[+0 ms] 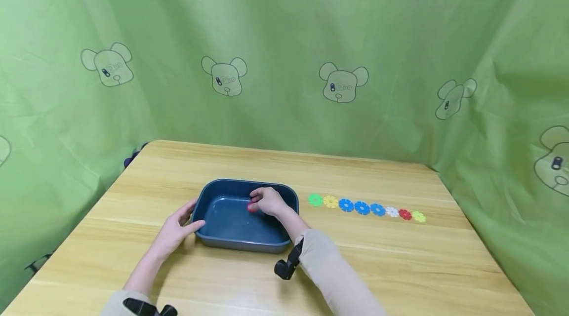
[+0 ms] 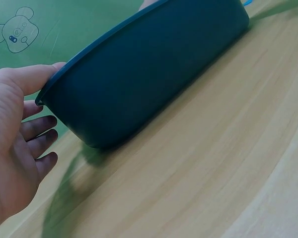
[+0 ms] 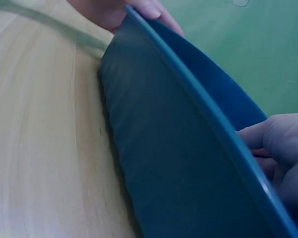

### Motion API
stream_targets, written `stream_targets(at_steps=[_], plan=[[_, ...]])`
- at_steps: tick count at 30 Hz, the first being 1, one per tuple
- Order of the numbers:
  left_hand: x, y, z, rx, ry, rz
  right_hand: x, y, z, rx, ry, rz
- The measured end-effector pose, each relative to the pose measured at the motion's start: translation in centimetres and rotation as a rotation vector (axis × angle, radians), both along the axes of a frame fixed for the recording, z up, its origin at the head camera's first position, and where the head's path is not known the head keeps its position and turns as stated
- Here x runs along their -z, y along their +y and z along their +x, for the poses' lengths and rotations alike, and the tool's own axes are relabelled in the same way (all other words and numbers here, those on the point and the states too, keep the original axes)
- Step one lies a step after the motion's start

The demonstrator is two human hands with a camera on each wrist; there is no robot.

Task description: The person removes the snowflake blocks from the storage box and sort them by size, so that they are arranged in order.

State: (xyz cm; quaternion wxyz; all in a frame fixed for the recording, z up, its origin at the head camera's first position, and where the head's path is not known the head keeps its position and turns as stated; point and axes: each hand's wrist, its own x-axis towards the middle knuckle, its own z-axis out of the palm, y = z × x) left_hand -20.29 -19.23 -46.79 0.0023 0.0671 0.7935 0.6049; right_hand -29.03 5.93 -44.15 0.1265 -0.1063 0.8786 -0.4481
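Note:
A dark blue plastic basin (image 1: 242,245) sits on the wooden table. At its left end my left hand (image 1: 175,231) grips the rim, thumb over the edge and the other fingers along the outer wall. In the left wrist view those fingers (image 2: 39,141) are spread beside the wall. My right hand (image 1: 268,202) reaches inside the basin and pinches a small red snowflake disc (image 1: 251,207) between thumb and fingers. The right wrist view shows this hand (image 3: 283,153) behind the near rim, with the disc mostly hidden.
Right of the basin, several snowflake discs lie in a slanting row: a green disc (image 1: 315,200), a yellow one (image 1: 331,201), blue ones (image 1: 362,208), a white one (image 1: 392,212), a red one (image 1: 405,214) and a yellow-green one (image 1: 419,216). A green curtain (image 1: 284,128) hangs behind the table (image 1: 378,266).

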Motion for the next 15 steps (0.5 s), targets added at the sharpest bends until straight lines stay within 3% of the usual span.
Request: stream_targets(at_steps=[9,15], plan=[[0.16,-0.16,-0.08,-0.005,0.005,-0.029,0.48,-0.03,0.17,-0.144,0.059,0.121],[0.16,-0.05,-0.03,-0.007,0.009,-0.022,0.60,-0.07,0.48,-0.172,0.085,0.185]])
